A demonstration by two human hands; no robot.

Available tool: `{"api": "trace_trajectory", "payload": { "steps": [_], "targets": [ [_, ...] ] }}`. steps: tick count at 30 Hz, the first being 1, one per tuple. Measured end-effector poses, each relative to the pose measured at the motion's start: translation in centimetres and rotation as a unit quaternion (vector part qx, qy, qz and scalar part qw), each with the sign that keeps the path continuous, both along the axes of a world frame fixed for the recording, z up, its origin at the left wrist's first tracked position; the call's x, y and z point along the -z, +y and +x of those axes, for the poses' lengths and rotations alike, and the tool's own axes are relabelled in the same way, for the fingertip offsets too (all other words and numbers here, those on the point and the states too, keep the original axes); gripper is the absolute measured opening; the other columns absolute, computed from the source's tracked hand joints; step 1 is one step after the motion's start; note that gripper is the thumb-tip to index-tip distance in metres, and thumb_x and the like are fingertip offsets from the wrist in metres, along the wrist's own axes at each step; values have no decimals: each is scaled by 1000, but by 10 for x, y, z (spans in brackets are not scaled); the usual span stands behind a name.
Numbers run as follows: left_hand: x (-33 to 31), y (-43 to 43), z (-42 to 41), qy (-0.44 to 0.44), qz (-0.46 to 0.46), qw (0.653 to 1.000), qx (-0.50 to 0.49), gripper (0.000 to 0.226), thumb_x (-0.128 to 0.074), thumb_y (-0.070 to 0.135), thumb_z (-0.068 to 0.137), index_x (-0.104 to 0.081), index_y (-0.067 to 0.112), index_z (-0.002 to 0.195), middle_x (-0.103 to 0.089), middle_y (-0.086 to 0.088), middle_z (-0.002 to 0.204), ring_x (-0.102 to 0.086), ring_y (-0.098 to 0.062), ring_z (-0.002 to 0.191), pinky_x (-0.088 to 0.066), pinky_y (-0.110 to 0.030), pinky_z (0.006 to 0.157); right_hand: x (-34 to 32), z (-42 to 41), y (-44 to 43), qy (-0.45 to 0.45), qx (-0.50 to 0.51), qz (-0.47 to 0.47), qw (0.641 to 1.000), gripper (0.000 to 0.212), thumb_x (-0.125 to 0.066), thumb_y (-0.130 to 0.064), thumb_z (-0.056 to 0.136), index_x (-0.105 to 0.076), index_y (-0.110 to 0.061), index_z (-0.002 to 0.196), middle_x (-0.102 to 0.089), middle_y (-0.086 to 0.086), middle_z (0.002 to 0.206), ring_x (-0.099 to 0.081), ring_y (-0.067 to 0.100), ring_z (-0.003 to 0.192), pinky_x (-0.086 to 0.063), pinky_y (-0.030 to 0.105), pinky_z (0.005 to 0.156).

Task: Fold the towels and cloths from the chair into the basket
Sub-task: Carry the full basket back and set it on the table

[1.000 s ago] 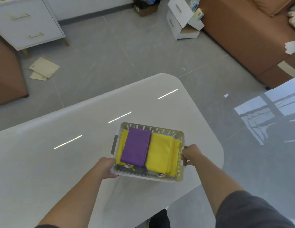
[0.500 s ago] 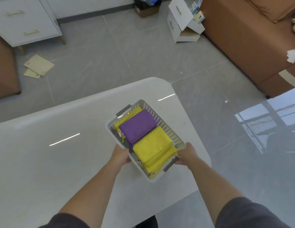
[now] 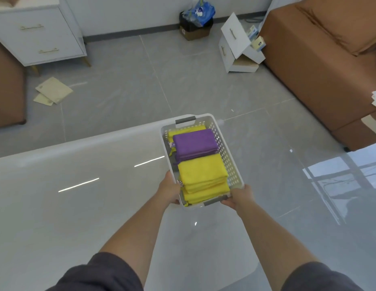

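- The left hand (image 3: pixel 170 190) grips the near left corner of the basket (image 3: pixel 226 152), with its thumb over the rim and its fingers hidden behind the wall.
- The right hand (image 3: pixel 240 197) grips the near right corner, its fingers curled at the end of the near grey handle (image 3: pixel 216 201).
- Both forearms reach forward from dark short sleeves (image 3: pixel 103 274).
- The basket is white with perforated walls, and its long side points away from the person. A second grey handle (image 3: pixel 185 120) sits at the far end.
- Inside, a stack of folded yellow cloths (image 3: pixel 203 175) fills the near half. A folded purple cloth (image 3: pixel 195 143) lies just beyond it, touching it, with another yellow cloth (image 3: pixel 188 130) showing under its far edge.
- The basket sits over the far right part of the glossy white table (image 3: pixel 78 196), with its far end past the table's edge. Whether it rests on the top or is lifted cannot be told.
- Beyond on the grey tiled floor (image 3: pixel 120 80) stand a brown sofa (image 3: pixel 313 76), a tilted small white drawer unit (image 3: pixel 235 43), a box with bags (image 3: pixel 195 24) and a white cabinet (image 3: pixel 40 36). Flat beige boards (image 3: pixel 52 92) lie near the cabinet.
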State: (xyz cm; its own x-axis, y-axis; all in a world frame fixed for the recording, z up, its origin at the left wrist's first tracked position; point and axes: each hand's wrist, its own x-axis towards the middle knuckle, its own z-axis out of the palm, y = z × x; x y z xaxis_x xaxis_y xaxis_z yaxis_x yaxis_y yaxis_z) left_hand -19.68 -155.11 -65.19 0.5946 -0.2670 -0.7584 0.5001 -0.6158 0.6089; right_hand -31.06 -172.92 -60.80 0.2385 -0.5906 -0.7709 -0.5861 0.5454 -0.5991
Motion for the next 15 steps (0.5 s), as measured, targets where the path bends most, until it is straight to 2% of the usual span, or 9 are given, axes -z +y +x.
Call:
{"api": "trace_trajectory", "payload": {
  "steps": [3, 4, 7, 10, 13, 15],
  "targets": [
    [-7, -17, 5, -31, 25, 999, 18, 43, -50, 24, 97, -33, 17, 137, -49, -15, 127, -55, -32, 105, -57, -40, 64, -3, 7, -11, 3, 0, -8, 1000, 31, -40, 17, 88, -47, -11, 77, -52, 14, 73, -54, 28, 65, -54, 37, 44],
    [-7, -21, 7, -48, 32, 998, 29, 44, -48, 23, 98, -32, 15, 139, -48, -16, 129, -53, -31, 106, -54, -37, 65, -2, 9, -15, 3, -3, -12, 1000, 31, -40, 17, 88, -47, -12, 77, -52, 14, 74, -55, 28, 65, -54, 36, 44],
    [-6, -31, 13, -71, 62, 995, 43, 46, -46, 21, 100, -30, 10, 142, -47, -18, 132, -51, -34, 116, -49, -39, 85, -1, 14, -22, -4, -8, -21, 1000, 29, -44, 13, 90, -49, -13, 77, -55, 14, 74, -57, 28, 65, -54, 32, 39],
    [-7, -40, 16, -75, 72, 993, 58, 43, -45, 20, 101, -31, 8, 140, -46, -17, 133, -48, -33, 118, -45, -36, 80, 3, 17, -30, -3, -8, -20, 1000, 17, -49, 7, 91, -54, -9, 87, -59, 14, 77, -61, 27, 62, -53, 29, 38],
    [-7, -45, 18, -88, 69, 992, 62, 48, -44, 20, 101, -27, 9, 144, -42, -17, 141, -45, -33, 125, -43, -37, 96, 8, 22, -37, -9, -7, -16, 1000, 17, -53, 4, 91, -53, -5, 105, -60, 15, 81, -63, 27, 64, -53, 29, 39],
    [-9, -47, 17, -92, 67, 992, 55, 58, -43, 22, 101, -15, 13, 151, -42, -17, 143, -46, -34, 125, -41, -38, 98, 8, 24, -41, -4, -12, -16, 1000, 21, -55, 3, 91, -50, -6, 109, -60, 15, 84, -64, 28, 67, -53, 29, 38]
  ]
}}
